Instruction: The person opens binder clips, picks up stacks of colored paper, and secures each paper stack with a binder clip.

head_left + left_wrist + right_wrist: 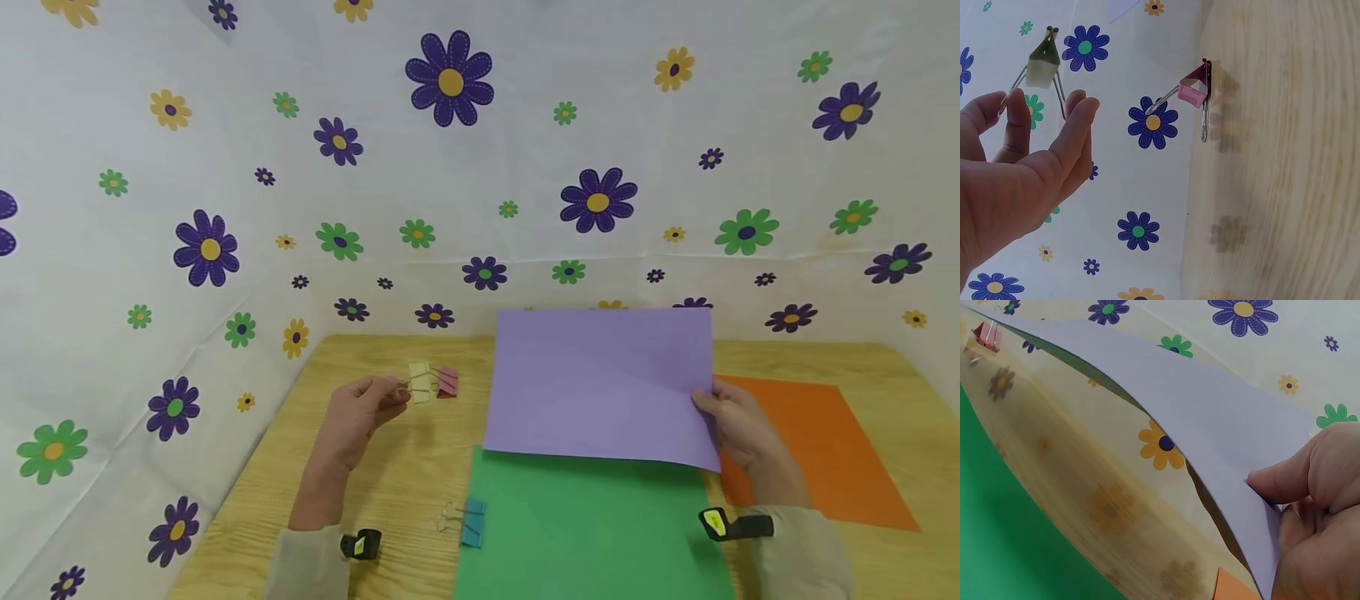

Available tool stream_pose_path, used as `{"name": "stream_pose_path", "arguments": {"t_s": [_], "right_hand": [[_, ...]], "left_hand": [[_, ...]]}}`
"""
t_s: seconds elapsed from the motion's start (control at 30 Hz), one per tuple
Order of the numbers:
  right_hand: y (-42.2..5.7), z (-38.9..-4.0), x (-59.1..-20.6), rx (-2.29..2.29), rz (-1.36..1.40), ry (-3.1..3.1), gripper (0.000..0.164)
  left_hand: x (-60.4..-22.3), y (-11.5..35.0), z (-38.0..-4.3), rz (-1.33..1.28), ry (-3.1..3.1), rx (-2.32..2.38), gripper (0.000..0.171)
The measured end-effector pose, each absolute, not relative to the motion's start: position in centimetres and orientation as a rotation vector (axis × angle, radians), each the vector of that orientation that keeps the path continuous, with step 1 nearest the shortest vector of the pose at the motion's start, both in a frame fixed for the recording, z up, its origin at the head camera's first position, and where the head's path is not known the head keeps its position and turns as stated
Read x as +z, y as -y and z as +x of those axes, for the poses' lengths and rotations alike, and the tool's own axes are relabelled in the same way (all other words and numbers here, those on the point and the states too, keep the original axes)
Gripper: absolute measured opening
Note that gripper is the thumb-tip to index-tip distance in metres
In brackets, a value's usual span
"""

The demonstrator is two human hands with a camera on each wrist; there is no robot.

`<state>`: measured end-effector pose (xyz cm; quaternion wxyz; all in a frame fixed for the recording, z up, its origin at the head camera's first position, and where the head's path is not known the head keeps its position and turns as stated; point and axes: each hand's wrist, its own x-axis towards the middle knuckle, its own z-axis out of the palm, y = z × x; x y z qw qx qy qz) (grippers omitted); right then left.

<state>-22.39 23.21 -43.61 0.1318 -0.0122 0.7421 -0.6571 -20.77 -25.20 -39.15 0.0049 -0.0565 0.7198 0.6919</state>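
My left hand (363, 408) pinches a pale yellow binder clip (420, 383) by its wire handles, held up off the table. In the left wrist view the yellow clip (1043, 65) points upward, its handles between thumb and fingers. My right hand (738, 421) grips the right edge of a purple sheet (600, 383), thumb on its face. The sheet is raised, overlapping the far part of a green sheet (585, 525) lying on the table. In the right wrist view the purple sheet (1222, 406) bends slightly beside the thumb.
Behind the yellow clip a pink binder clip (447, 382) stands on the wooden table (360, 508). A blue binder clip (472, 523) sits at the green sheet's left edge. An orange sheet (825, 450) lies to the right, partly behind my right arm. Flower-patterned cloth (525, 150) encloses the table.
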Motion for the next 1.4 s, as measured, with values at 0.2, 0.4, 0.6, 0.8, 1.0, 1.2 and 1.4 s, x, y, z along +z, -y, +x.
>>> {"name": "stream_pose_path", "arguments": {"t_s": [0.2, 0.4, 0.6, 0.8, 1.0, 1.2, 1.4], "right_hand": [[-23.3, -22.4, -43.5, -1.952, -0.028, -2.122, 0.056], [-23.3, -22.3, -43.1, -1.987, -0.033, -2.091, 0.056], [-23.1, -22.2, -42.6, -1.985, -0.061, -2.083, 0.055], [-23.1, -22.1, -42.1, -1.982, -0.093, -2.091, 0.056], [-23.2, -21.9, -41.5, -2.014, -0.107, -2.071, 0.056], [-23.1, -21.6, -41.0, -2.019, -0.127, -2.084, 0.055], [-23.0, -21.6, -40.7, -2.020, -0.124, -2.098, 0.056]], "left_hand": [[-39.2, 25.1, -20.7, -0.163, -2.227, 2.204, 0.030], [-39.2, 24.9, -20.7, -0.154, -2.203, 2.226, 0.027], [-39.2, 24.6, -20.7, -0.150, -2.220, 2.204, 0.027], [-38.9, 24.3, -20.6, -0.159, -2.253, 2.190, 0.030], [-38.6, 24.1, -20.5, -0.145, -2.267, 2.211, 0.032], [-38.2, 23.8, -20.2, -0.147, -2.304, 2.199, 0.038], [-37.5, 23.4, -19.9, -0.156, -2.355, 2.200, 0.037]]}}
